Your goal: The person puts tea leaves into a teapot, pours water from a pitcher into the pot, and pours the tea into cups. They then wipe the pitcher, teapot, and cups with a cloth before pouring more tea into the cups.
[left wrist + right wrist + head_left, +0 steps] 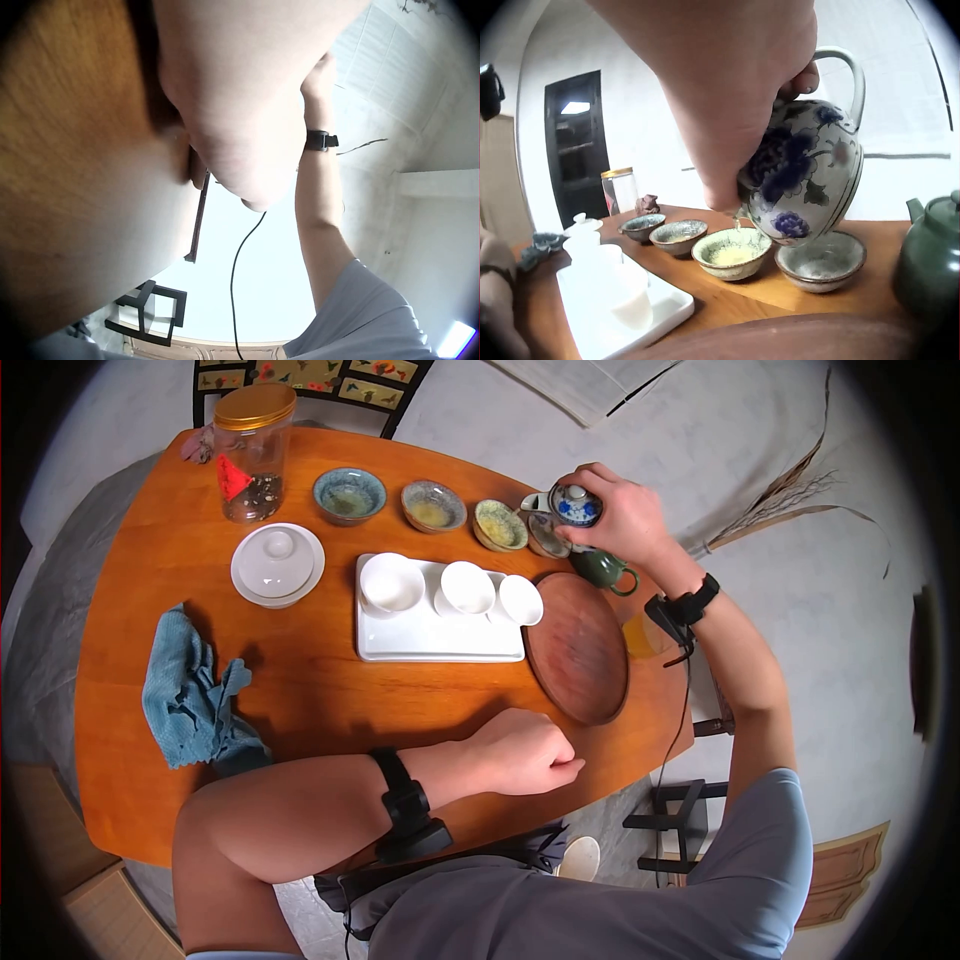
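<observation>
My right hand [628, 520] grips a blue-and-white floral teapot [802, 172] and holds it tilted above the row of small bowls. The spout points left over a pale green bowl [731, 253] with yellowish liquid in it, and a thin trickle shows just above this bowl in the right wrist view. Beneath the teapot's body sits a grey bowl [821, 262]. Low over the near edge of the table, my left hand [525, 752] has its fingers curled in and holds nothing visible; its palm side is hidden in the head view.
Two more bowls, blue [349, 496] and grey-brown [433, 507], continue the row leftward. White cups stand on a white tray [440, 645] beside a round brown board [578, 650]. A green teapot [603, 570], lidded white bowl [278, 565], jar [252, 460] and blue cloth [190, 690] surround them.
</observation>
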`<state>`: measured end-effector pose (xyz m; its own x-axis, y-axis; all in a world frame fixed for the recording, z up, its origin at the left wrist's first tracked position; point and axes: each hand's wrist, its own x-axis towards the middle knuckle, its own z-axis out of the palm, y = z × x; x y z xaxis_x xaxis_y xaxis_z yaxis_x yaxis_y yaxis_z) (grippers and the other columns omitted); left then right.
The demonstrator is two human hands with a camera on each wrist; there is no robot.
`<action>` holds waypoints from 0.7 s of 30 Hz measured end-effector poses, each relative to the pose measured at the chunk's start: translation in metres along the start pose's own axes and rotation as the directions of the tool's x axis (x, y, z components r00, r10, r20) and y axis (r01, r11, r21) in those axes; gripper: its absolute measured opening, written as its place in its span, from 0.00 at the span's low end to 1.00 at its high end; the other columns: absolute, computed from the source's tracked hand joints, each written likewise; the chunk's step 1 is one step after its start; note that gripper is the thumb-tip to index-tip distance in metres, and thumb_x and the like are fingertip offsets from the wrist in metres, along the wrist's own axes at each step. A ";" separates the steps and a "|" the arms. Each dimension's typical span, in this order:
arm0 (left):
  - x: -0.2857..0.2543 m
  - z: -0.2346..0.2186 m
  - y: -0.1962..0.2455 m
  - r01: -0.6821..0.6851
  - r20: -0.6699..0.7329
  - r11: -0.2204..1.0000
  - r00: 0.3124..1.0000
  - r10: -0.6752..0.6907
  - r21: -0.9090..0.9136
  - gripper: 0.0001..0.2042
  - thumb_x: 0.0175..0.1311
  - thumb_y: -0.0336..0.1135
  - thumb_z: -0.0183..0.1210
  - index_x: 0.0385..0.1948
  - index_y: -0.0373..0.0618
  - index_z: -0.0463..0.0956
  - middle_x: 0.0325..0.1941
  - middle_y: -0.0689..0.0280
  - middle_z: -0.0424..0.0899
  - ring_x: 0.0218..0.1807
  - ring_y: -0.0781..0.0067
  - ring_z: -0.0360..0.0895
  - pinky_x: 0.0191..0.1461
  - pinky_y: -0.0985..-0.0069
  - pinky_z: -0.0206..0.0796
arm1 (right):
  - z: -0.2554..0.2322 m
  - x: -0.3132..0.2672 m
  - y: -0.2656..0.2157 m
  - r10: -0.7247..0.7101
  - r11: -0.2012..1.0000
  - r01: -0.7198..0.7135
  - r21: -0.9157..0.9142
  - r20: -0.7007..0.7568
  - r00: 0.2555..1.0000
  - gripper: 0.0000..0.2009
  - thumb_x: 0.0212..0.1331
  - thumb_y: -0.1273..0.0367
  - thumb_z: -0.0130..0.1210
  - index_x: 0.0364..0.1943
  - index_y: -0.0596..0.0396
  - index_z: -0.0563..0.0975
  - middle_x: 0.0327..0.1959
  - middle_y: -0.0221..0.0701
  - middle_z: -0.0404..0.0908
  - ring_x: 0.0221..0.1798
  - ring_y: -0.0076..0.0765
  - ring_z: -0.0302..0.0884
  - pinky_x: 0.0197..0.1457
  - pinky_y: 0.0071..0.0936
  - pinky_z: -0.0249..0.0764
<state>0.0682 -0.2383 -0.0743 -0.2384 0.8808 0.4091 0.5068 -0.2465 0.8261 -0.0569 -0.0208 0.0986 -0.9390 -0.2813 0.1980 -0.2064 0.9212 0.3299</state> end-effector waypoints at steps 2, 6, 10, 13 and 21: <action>0.000 0.000 0.000 0.000 0.004 1.000 1.000 0.000 -0.001 0.21 0.69 0.42 0.59 0.14 0.42 0.78 0.16 0.52 0.76 0.21 0.44 0.75 0.27 0.54 0.64 | 0.006 -0.001 0.007 0.052 0.997 -0.052 0.061 -0.006 0.999 0.26 0.47 0.52 0.74 0.52 0.41 0.83 0.50 0.26 0.85 0.47 0.43 0.86 0.50 0.37 0.83; 0.000 0.001 -0.002 -0.001 0.003 1.000 1.000 0.001 0.000 0.21 0.69 0.42 0.59 0.14 0.42 0.77 0.15 0.52 0.75 0.20 0.44 0.74 0.27 0.54 0.64 | 0.016 -0.006 0.022 0.291 0.892 -0.302 0.336 0.086 0.953 0.30 0.49 0.48 0.74 0.54 0.46 0.84 0.48 0.33 0.88 0.47 0.38 0.88 0.55 0.32 0.81; 0.000 0.001 -0.001 0.000 -0.002 1.000 1.000 -0.001 -0.009 0.21 0.69 0.42 0.59 0.13 0.42 0.77 0.15 0.52 0.75 0.20 0.44 0.74 0.26 0.53 0.63 | 0.023 -0.008 0.042 0.388 0.782 -0.420 0.461 0.169 0.906 0.32 0.49 0.46 0.73 0.55 0.48 0.84 0.45 0.37 0.89 0.47 0.36 0.88 0.57 0.31 0.81; 0.000 0.001 -0.002 -0.010 -0.013 1.000 1.000 0.010 -0.009 0.22 0.69 0.42 0.60 0.13 0.42 0.76 0.15 0.52 0.74 0.20 0.44 0.73 0.26 0.54 0.62 | 0.025 -0.010 0.051 0.406 0.723 -0.450 0.524 0.204 0.891 0.31 0.51 0.45 0.72 0.55 0.47 0.84 0.44 0.38 0.89 0.47 0.38 0.88 0.57 0.32 0.81; 0.000 0.002 -0.001 -0.009 -0.022 1.000 1.000 0.009 -0.008 0.22 0.69 0.42 0.60 0.13 0.42 0.75 0.14 0.53 0.74 0.19 0.44 0.73 0.25 0.54 0.61 | 0.003 -0.012 0.030 0.378 0.923 -0.384 -0.005 0.183 0.907 0.29 0.49 0.46 0.71 0.54 0.44 0.84 0.48 0.34 0.89 0.48 0.43 0.88 0.54 0.37 0.82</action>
<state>0.0690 -0.2373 -0.0761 -0.2521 0.8694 0.4249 0.5019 -0.2579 0.8256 -0.0524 0.0109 0.1030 -0.9805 0.1424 0.1357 0.1713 0.9572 0.2335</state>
